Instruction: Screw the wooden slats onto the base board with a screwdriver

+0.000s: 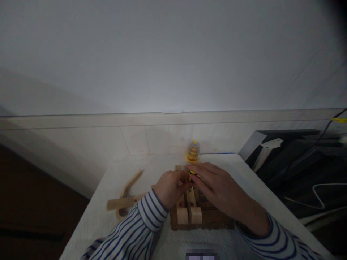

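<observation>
Above a brown cardboard box (211, 221), my two hands meet with their fingertips close together. My right hand (217, 182) is closed on a small yellow-and-black screwdriver (192, 172), most of it hidden by the fingers. Beside it, the thumb and fingers of my left hand (173, 186) are pinched together at the tool's lower end; what lies between them is hidden. Under the hands, two pale wooden pieces with holes, a left one (182, 215) and a right one (195, 215), lie side by side on the box.
A clear, dome-shaped case with a yellow base (192, 155) stands at the back of the white-covered table (105, 180). Left of my hands lie a flat wooden bar (116, 204) and an angled wooden piece (132, 181). Dark panels (300, 162) and cables are beyond the right edge.
</observation>
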Available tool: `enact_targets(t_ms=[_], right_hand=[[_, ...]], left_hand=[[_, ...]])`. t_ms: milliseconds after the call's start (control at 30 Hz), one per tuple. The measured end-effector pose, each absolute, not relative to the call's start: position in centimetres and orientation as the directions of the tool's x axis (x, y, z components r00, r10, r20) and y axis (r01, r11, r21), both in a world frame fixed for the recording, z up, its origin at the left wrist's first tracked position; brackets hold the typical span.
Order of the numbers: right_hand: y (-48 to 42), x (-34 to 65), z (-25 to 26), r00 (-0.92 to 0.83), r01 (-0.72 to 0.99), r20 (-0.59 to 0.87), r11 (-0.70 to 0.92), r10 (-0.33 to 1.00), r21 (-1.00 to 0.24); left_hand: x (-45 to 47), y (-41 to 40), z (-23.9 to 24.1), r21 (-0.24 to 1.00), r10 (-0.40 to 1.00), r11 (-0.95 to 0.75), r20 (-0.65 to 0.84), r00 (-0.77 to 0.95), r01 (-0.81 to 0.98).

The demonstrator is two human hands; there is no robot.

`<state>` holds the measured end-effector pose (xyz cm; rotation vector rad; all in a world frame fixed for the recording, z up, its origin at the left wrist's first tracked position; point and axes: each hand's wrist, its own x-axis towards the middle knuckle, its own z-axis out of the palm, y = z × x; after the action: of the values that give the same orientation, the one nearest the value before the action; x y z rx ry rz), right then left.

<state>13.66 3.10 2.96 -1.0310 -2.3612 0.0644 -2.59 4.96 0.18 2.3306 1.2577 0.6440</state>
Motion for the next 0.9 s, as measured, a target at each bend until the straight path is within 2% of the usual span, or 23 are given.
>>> enact_targets(t_ms=[233, 900], right_hand=[[3.24, 13.62, 2.86, -0.549, 0.672, 0.494, 0.707, 0.674, -0.218], [3.35, 13.3, 2.16, -0.523, 0.686, 0.487, 0.685, 0.699, -0.246]], left_hand=[[-2.68, 4.9, 0.3, 0.545, 0.837, -0.528, 0.204, 0.507, 0.652], [-2.99, 5.03, 0.21, 0.578, 0.786, -0.583, 0.222, 0.577, 0.571]])
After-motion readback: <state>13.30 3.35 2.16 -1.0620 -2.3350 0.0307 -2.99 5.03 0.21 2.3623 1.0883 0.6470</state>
